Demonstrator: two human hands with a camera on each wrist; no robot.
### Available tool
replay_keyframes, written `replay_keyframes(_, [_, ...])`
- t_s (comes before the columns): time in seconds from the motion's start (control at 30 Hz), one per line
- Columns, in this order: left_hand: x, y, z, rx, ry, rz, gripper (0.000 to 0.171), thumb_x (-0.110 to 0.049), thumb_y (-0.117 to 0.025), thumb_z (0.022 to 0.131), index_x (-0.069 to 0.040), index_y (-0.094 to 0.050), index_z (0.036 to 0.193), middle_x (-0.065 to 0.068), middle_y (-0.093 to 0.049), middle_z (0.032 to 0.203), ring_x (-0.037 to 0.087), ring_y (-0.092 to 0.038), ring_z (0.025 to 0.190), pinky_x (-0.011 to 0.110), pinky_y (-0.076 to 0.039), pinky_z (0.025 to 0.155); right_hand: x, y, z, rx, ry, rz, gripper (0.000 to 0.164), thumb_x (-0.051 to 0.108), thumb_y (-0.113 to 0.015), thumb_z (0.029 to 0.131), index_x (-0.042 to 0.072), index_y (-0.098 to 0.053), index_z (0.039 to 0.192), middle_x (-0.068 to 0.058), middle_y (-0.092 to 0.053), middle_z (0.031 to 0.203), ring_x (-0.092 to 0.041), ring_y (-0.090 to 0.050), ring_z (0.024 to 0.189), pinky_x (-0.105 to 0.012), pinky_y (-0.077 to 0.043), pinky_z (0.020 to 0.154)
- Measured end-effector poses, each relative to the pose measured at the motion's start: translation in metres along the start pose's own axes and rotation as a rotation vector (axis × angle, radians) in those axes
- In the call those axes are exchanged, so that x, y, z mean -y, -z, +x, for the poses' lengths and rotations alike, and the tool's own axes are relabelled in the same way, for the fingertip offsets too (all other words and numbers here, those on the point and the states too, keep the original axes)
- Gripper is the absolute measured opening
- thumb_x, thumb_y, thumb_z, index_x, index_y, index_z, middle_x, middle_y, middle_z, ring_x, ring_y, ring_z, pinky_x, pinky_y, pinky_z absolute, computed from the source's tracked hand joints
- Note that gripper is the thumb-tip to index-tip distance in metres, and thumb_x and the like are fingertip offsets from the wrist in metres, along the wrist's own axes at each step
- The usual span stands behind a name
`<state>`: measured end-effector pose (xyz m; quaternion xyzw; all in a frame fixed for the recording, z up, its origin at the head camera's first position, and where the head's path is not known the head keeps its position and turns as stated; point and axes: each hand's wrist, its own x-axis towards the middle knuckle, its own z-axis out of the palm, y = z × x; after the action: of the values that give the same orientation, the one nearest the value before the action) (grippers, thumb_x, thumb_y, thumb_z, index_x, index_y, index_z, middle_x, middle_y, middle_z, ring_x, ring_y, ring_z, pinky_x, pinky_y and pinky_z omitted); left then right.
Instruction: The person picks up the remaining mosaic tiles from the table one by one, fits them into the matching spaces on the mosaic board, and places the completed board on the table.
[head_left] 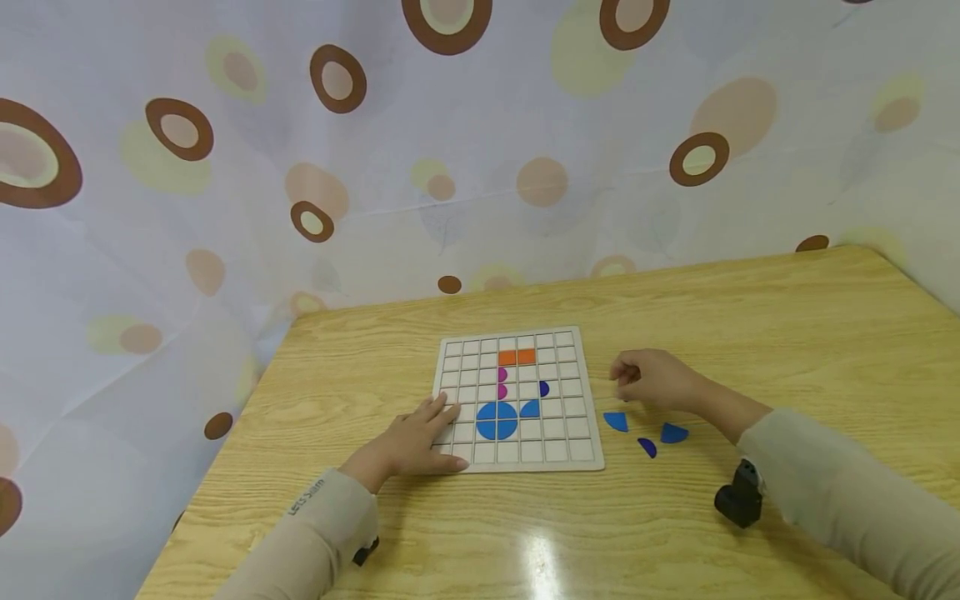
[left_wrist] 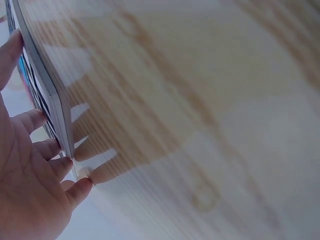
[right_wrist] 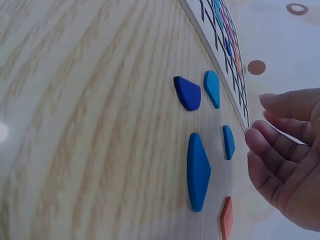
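Note:
A white gridded board lies on the table, and my left hand rests spread over its lower left corner. On the board are two orange squares, two magenta half-circles, a blue circle of quarter pieces, another blue quarter piece and a dark blue half-circle. Right of the board, my right hand hovers with fingers loosely curved and nothing visible in them. Below it lie blue quarter pieces and a dark blue half-circle.
In the right wrist view, further loose pieces lie near the hand: a blue one and an orange one. A patterned curtain hangs behind the wooden table. A black camera sits at the right wrist.

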<state>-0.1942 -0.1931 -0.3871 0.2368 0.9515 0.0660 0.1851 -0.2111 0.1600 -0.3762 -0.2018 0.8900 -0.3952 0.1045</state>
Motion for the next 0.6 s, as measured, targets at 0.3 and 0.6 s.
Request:
replay_keyframes(0.3, [-0.002,0.002,-0.002,-0.003,-0.002,-0.001,0.082,-0.058,-0.052,0.075,-0.014,-0.023,0.138,0.009,-0.011,0.143,0.027,-0.007,0.129,0.053,-0.016,0.095,-0.007,0.004,-0.002,0.009,0.005,-0.064,0.017,0.002,-0.059,0.078,-0.005,-0.054,0.092,-0.006,-0.056,0.083,-0.02,-0.052,0.077,-0.032,-0.042,0.066])
replay_keyframes(0.6, [-0.001,0.001,-0.001,-0.004,0.005,-0.007,0.082,-0.059,-0.051,0.074,-0.016,-0.022,0.138,0.008,-0.01,0.143,0.026,-0.005,0.129,0.052,-0.016,0.095,-0.011,0.004,0.0,0.012,-0.021,-0.092,0.018,0.001,-0.06,0.076,-0.004,-0.055,0.092,-0.008,-0.055,0.083,-0.022,-0.05,0.077,-0.034,-0.042,0.066])
